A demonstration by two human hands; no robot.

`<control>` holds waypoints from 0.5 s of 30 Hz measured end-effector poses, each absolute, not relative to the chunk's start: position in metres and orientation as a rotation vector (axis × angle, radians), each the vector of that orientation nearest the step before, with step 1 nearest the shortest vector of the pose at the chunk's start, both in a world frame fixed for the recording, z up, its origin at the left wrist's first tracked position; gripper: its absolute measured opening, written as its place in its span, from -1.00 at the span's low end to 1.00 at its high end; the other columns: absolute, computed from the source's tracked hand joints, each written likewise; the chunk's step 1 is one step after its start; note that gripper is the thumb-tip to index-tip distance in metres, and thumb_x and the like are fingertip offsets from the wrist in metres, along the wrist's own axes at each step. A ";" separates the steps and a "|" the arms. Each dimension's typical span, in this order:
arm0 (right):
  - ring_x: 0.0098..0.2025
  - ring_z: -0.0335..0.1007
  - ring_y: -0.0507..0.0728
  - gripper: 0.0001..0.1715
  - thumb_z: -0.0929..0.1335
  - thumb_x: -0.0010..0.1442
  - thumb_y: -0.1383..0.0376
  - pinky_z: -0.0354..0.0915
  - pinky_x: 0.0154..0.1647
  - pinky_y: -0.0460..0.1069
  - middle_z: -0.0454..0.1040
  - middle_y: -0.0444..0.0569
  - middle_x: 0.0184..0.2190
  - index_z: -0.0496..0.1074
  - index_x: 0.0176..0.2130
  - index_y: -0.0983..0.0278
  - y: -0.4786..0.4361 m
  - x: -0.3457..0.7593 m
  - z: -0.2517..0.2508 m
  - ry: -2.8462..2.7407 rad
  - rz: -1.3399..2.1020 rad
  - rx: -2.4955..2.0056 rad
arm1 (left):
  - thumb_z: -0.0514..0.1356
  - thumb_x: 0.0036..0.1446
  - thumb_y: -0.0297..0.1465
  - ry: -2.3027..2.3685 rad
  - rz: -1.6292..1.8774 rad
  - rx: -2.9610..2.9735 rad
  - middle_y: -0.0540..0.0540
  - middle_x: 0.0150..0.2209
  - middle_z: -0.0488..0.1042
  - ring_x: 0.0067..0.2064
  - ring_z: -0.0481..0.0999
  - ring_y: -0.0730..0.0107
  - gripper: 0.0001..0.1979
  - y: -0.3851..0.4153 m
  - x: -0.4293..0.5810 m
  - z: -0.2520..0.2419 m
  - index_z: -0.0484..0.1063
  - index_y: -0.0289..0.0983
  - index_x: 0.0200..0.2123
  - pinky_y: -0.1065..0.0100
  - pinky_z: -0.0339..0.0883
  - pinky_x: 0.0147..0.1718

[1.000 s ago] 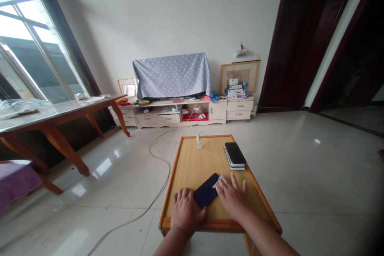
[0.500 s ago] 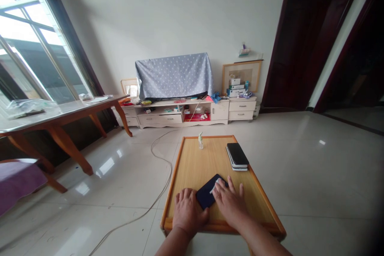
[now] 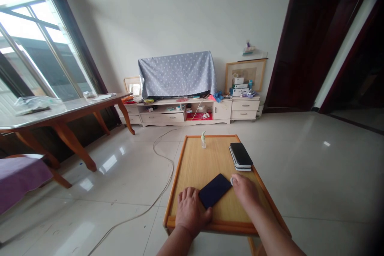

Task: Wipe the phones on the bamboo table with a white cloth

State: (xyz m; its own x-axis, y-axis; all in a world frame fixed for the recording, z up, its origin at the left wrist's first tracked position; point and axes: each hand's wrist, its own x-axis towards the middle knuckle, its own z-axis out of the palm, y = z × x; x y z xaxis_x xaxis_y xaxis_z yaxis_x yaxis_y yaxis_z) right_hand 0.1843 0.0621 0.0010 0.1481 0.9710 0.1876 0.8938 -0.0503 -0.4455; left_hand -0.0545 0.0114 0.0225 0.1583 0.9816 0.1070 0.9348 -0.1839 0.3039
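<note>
A flat dark blue tablet (image 3: 215,190) lies slanted on the small wooden table (image 3: 198,164). My left hand (image 3: 189,210) grips its lower left corner, with the thumb along the near edge and the other fingers resting on the tabletop. Beside the tablet's right end, my right hand (image 3: 245,189) is closed around a small white wipe (image 3: 232,181). Only a bit of the wipe shows; the rest is hidden in my fingers.
A small clear pump bottle (image 3: 203,141) with a pale green top stands at the table's far edge. To the right lies a stack of dark and white flat devices (image 3: 241,155). A cable (image 3: 162,186) runs over the floor on the left.
My right hand has moved right, off the tablet's surface, and its spread fingers have closed around the wipe. My left hand stays at the tablet's corner. The view has shifted slightly.
</note>
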 end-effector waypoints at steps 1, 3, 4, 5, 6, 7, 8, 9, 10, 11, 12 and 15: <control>-0.01 0.39 0.24 -0.54 0.10 0.32 0.26 0.20 0.00 0.08 0.53 0.10 -0.08 0.47 -0.03 0.22 0.062 0.186 0.002 -1.754 0.207 -1.969 | 0.16 -0.04 -0.01 1.889 0.418 2.262 -0.17 -0.03 0.38 0.08 0.27 -0.01 -0.49 0.012 -0.055 0.022 0.42 -0.16 -0.07 0.09 -0.05 0.16; 0.02 0.34 0.23 -0.56 0.10 0.31 0.28 0.19 0.00 0.06 0.48 0.10 -0.02 0.42 0.02 0.25 0.058 0.176 0.005 -1.740 0.181 -1.929 | 0.15 -0.03 -0.01 1.880 0.414 2.270 -0.17 -0.03 0.38 0.08 0.27 -0.01 -0.48 0.012 -0.055 0.021 0.41 -0.16 -0.05 0.09 -0.06 0.16; 0.03 0.33 0.21 -0.58 0.11 0.30 0.29 0.19 0.00 0.04 0.47 0.09 -0.02 0.41 0.00 0.25 0.055 0.167 0.006 -1.757 0.182 -1.894 | 0.15 -0.03 -0.01 1.877 0.413 2.271 -0.18 -0.02 0.38 0.09 0.26 -0.01 -0.47 0.012 -0.055 0.021 0.41 -0.16 -0.04 0.10 -0.06 0.16; 0.01 0.33 0.19 -0.62 0.12 0.30 0.30 0.19 -0.01 0.01 0.46 0.06 -0.06 0.43 -0.06 0.23 0.050 0.155 0.007 -1.789 0.195 -1.851 | 0.16 -0.04 -0.02 1.873 0.413 2.269 -0.18 -0.02 0.38 0.09 0.26 -0.01 -0.46 0.013 -0.055 0.020 0.41 -0.17 -0.03 0.10 -0.06 0.16; -0.04 0.34 0.16 -0.66 0.14 0.29 0.31 0.20 -0.04 -0.01 0.47 0.03 -0.11 0.44 -0.13 0.22 0.045 0.142 0.007 -1.828 0.218 -1.805 | 0.16 -0.04 -0.03 1.870 0.415 2.267 -0.18 -0.02 0.38 0.09 0.26 -0.01 -0.46 0.013 -0.055 0.020 0.40 -0.17 -0.03 0.10 -0.05 0.16; -0.09 0.35 0.13 -0.68 0.15 0.28 0.32 0.20 -0.06 -0.04 0.46 -0.01 -0.16 0.45 -0.21 0.20 0.040 0.129 0.006 -1.874 0.246 -1.756 | 0.17 -0.04 -0.03 1.869 0.420 2.266 -0.18 -0.03 0.38 0.09 0.26 -0.01 -0.47 0.013 -0.055 0.019 0.40 -0.17 -0.03 0.11 -0.05 0.15; -0.13 0.35 0.10 -0.70 0.16 0.27 0.34 0.21 -0.08 -0.06 0.46 -0.03 -0.19 0.45 -0.27 0.19 0.035 0.116 0.005 -1.916 0.276 -1.710 | 0.16 -0.03 -0.03 1.867 0.426 2.266 -0.18 -0.04 0.39 0.08 0.27 0.00 -0.48 0.013 -0.055 0.019 0.40 -0.17 -0.03 0.11 -0.03 0.14; -0.16 0.35 0.08 -0.70 0.17 0.26 0.37 0.21 -0.10 -0.07 0.45 -0.05 -0.22 0.45 -0.31 0.19 0.030 0.106 0.004 -1.955 0.305 -1.667 | 0.16 -0.01 -0.03 1.863 0.431 2.269 -0.17 -0.05 0.39 0.07 0.27 0.01 -0.49 0.013 -0.055 0.018 0.40 -0.17 -0.04 0.12 -0.02 0.13; -0.18 0.35 0.07 -0.70 0.19 0.24 0.39 0.21 -0.11 -0.09 0.45 -0.06 -0.24 0.45 -0.35 0.19 0.026 0.097 0.004 -1.990 0.332 -1.629 | 0.15 0.00 -0.03 1.858 0.433 2.272 -0.17 -0.05 0.39 0.07 0.27 0.02 -0.51 0.013 -0.056 0.018 0.40 -0.16 -0.05 0.13 -0.01 0.12; -0.18 0.35 0.07 -0.70 0.20 0.21 0.41 0.21 -0.12 -0.09 0.45 -0.06 -0.26 0.46 -0.37 0.20 0.022 0.091 0.003 -2.021 0.356 -1.595 | 0.14 0.02 -0.04 1.852 0.432 2.275 -0.16 -0.05 0.39 0.06 0.27 0.03 -0.52 0.014 -0.057 0.017 0.40 -0.16 -0.05 0.13 -0.01 0.11; -0.18 0.35 0.07 -0.70 0.20 0.20 0.43 0.21 -0.12 -0.10 0.45 -0.06 -0.27 0.47 -0.38 0.20 0.019 0.086 0.003 -2.050 0.377 -1.565 | 0.12 0.04 -0.07 1.846 0.428 2.276 -0.16 -0.04 0.39 0.06 0.27 0.05 -0.55 0.014 -0.057 0.016 0.40 -0.16 -0.04 0.14 0.00 0.11; -0.16 0.34 0.08 -0.70 0.21 0.20 0.43 0.21 -0.09 -0.09 0.48 -0.06 -0.25 0.50 -0.35 0.21 0.013 0.081 0.005 -2.131 0.425 -1.476 | 0.09 0.09 -0.17 1.834 0.413 2.275 -0.14 -0.04 0.39 0.06 0.27 0.10 -0.61 0.016 -0.060 0.013 0.39 -0.15 -0.04 0.16 -0.01 0.10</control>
State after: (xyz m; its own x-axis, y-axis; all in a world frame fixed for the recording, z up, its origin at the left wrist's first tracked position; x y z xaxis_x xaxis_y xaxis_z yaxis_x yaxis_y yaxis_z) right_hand 0.0812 0.0127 0.0050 -0.2801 0.9322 0.2291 0.7732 0.3605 -0.5218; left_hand -0.0603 0.0156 0.0126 0.1959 0.9759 0.0967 0.9230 -0.2168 0.3181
